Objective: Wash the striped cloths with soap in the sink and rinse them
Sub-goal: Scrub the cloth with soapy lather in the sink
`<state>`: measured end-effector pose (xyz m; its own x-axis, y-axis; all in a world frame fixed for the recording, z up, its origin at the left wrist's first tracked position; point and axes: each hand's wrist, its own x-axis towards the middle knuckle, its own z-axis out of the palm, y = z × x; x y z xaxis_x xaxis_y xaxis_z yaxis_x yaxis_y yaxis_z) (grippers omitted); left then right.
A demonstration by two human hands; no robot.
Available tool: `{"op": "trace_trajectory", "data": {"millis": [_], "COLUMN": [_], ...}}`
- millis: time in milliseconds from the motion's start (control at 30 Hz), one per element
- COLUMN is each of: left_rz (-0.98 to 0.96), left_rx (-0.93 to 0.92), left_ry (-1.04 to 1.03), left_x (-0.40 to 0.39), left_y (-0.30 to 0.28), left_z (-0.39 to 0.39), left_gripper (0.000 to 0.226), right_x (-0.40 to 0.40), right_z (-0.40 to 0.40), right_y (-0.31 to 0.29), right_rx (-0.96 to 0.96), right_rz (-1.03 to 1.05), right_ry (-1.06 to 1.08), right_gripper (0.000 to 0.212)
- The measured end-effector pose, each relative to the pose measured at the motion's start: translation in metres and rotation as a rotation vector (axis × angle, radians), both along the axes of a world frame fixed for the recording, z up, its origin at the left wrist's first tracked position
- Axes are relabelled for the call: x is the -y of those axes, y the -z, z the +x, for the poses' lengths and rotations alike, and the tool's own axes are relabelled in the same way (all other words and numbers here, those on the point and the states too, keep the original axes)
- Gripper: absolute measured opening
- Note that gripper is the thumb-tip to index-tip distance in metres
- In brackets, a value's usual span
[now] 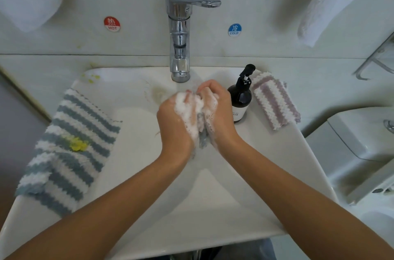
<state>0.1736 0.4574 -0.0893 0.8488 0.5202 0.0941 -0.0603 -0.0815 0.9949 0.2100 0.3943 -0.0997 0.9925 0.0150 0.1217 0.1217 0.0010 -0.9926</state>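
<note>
I scrub one grey cloth [202, 129] over the sink [149, 195] under the tap [180, 46], my left hand [173, 119] and right hand [215, 110] both curled tight around it, thick with foam. So the soaping of this one is under way, and its rinse is still to come. The blue cloth [70, 146] with a yellow stain [77, 144] lies on the sink's left rim and the purple cloth [275, 100] at its right back corner by the soap bottle [241, 100], both seemingly unwashed.

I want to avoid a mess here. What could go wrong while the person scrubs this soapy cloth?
1. The soap bottle stands on the sink rim close beside the right hand; a scrubbing motion might knock it over.
2. The blue striped cloth overhangs the rim's left edge and could slide off.
3. Its yellow stain might be overlooked.
</note>
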Motion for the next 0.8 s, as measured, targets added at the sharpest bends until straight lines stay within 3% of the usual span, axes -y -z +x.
{"op": "trace_trajectory", "data": {"millis": [167, 300, 400, 500, 567, 633, 800], "left_rz": [-0.177, -0.175, -0.007, 0.112, 0.188, 0.108, 0.048], "left_rx": [-0.025, -0.027, 0.005, 0.057, 0.024, -0.011, 0.020], "left_ry": [-0.166, -0.181, -0.033, 0.009, -0.052, -0.112, -0.025], "left_x": [-0.022, -0.023, 0.007, 0.017, 0.004, -0.011, 0.015], "left_y": [-0.006, 0.000, 0.007, 0.008, 0.003, 0.000, 0.005], "left_z": [0.026, 0.019, -0.006, -0.006, 0.009, 0.024, -0.002], "left_gripper": [0.040, 0.040, 0.035, 0.037, 0.039, 0.040, 0.038], "right_x": [-0.014, -0.030, -0.014, 0.001, -0.004, -0.014, -0.006], "right_z": [-0.023, -0.022, -0.003, 0.000, -0.010, -0.020, 0.000], "right_y": [-0.005, -0.002, -0.002, -0.004, -0.004, -0.008, -0.009], "right_rx": [-0.168, -0.182, -0.275, -0.442, -0.393, -0.262, -0.213], "right_rz": [0.054, 0.032, 0.255, 0.420, 0.294, 0.122, 0.125], "right_ry": [-0.047, 0.004, 0.151, 0.051, 0.023, 0.068, 0.060], "right_gripper": [0.023, 0.051, 0.026, 0.028, 0.030, 0.035, 0.042]}}
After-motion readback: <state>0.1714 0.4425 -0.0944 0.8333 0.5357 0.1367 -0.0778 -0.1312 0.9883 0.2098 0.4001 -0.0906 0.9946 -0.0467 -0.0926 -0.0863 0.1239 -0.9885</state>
